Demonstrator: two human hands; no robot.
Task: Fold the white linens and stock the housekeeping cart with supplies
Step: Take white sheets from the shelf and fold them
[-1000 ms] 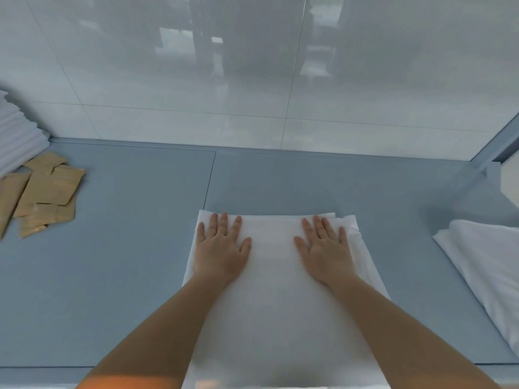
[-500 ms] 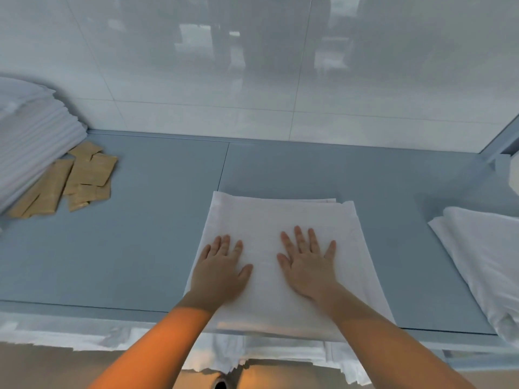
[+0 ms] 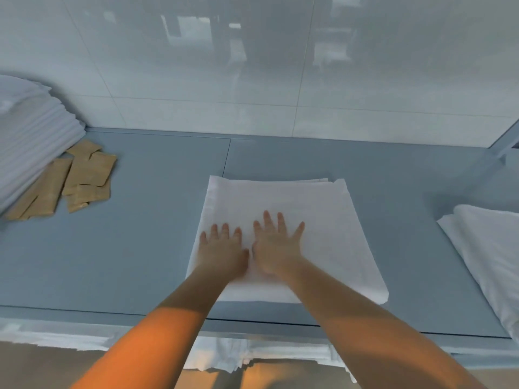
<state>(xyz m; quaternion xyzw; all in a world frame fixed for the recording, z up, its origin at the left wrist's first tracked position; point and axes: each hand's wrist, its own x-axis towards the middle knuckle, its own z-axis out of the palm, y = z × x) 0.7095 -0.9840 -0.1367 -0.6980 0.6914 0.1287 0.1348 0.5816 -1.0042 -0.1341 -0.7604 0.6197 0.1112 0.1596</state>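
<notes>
A folded white linen (image 3: 323,214) lies flat on the grey-blue table (image 3: 140,248), its near edge close to the table's front. My left hand (image 3: 222,251) and my right hand (image 3: 276,248) press flat on its near left part, side by side with thumbs almost touching and fingers straight and spread. Neither hand holds anything.
A tall stack of folded white linens (image 3: 31,136) stands at the far left, with several tan packets (image 3: 78,175) beside it. Another white linen (image 3: 488,254) lies at the right edge. White cloth (image 3: 224,357) shows on a lower level under the table's front edge. A glossy tiled wall rises behind.
Both hands slid toward me and closer together over the linen, from its far corners to its near left part. The camera drew back, showing more of the stack and the table's front edge.
</notes>
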